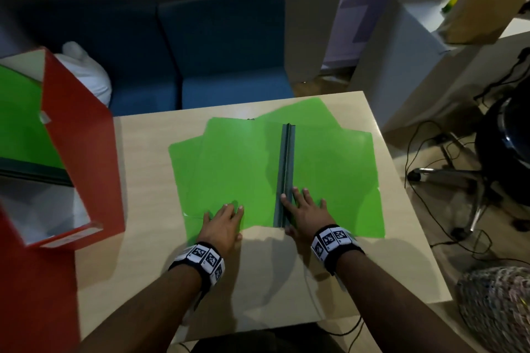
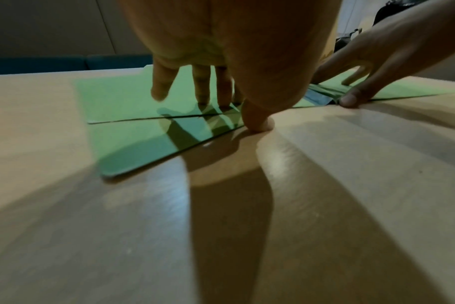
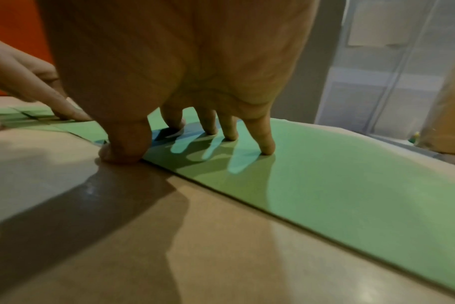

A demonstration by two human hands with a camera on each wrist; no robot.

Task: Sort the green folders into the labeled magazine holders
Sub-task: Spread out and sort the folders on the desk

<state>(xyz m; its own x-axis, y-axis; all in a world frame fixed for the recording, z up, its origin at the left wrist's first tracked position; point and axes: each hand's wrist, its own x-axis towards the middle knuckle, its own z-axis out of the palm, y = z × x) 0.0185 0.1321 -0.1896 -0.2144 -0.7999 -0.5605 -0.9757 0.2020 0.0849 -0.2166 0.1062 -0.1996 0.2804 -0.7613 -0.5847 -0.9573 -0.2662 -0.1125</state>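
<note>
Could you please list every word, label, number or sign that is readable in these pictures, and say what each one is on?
No text can be read in any view.
Red cardboard magazine holder: a pale label strip on its near lower edge, too blurred to read.
Black and white wristbands on the left hand and right hand: square coded markers only, no words.
Green plastic folders on the light wooden table: no visible print.

The red magazine holder (image 1: 80,152) is being cut off at the left edge, its label blurred; lower green folders (image 1: 329,123) are being mostly covered.
</note>
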